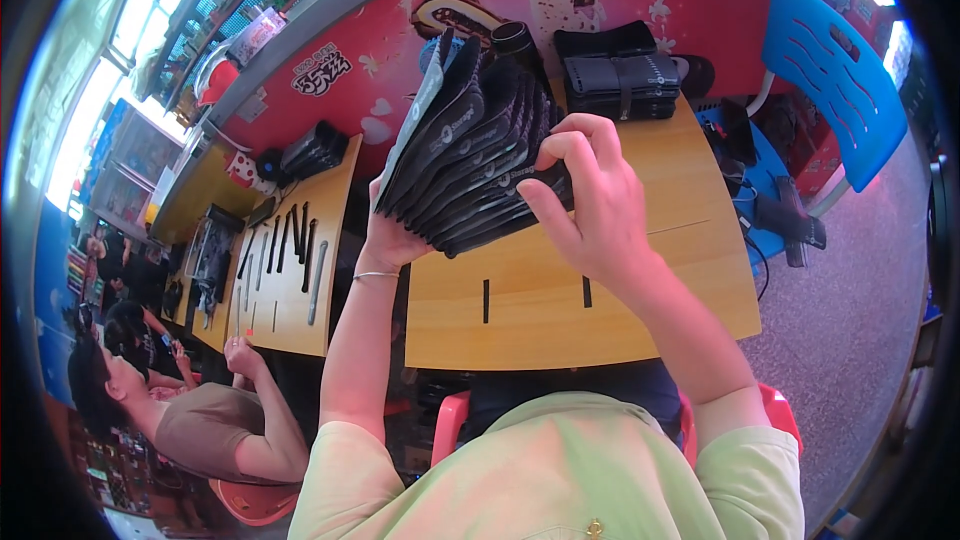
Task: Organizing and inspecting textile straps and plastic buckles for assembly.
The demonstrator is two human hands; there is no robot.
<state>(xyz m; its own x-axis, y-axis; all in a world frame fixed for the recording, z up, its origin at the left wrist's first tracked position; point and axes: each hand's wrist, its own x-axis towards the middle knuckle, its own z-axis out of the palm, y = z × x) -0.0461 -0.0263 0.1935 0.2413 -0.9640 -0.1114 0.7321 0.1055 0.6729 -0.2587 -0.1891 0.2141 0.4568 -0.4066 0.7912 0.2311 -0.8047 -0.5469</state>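
Note:
A thick fanned stack of flat black pouches [470, 140] with pale lettering is raised and tilted above the wooden table [540, 335]. My left hand [395, 235] is closed around its lower left side, and the fingers behind the stack are hidden. A pale grey-white sheet [418, 115] lies along the stack's outer left face. At the right edge of the pouches is my right hand [590, 190], its fingers bent and the thumb apart from the index finger. I see nothing between them; whether the tips touch a pouch I cannot tell.
Behind the raised stack, a strapped bundle of black pouches [625, 80] sits at the table's back right, near a dark cylinder [515, 40]. Two black strips [487, 301] mark the tabletop. A blue chair [835, 80] stands right. Leftward, a co-worker [215, 420] sits at another table with black strips [290, 240].

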